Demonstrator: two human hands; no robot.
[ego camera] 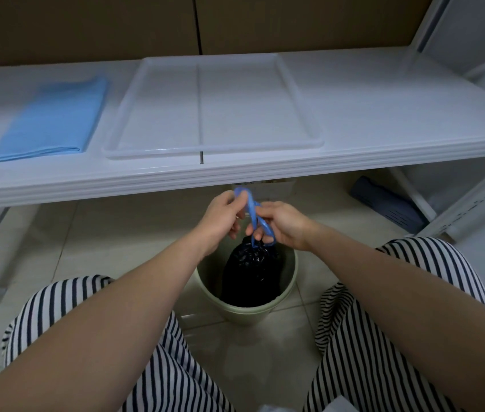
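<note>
Long white metal shelf (384,114) across frame; brown flat wall panels (86,25) behind; pale glossy floor tiles (116,227) below; white perforated shelf upright (470,203) at right; soft even light.

Black bag (251,272), blue ties (254,218), in bin (290,263)

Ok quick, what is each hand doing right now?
Left hand: closed, pinching the blue drawstring of the black bag.
Right hand: closed, gripping the same blue drawstring.
</note>
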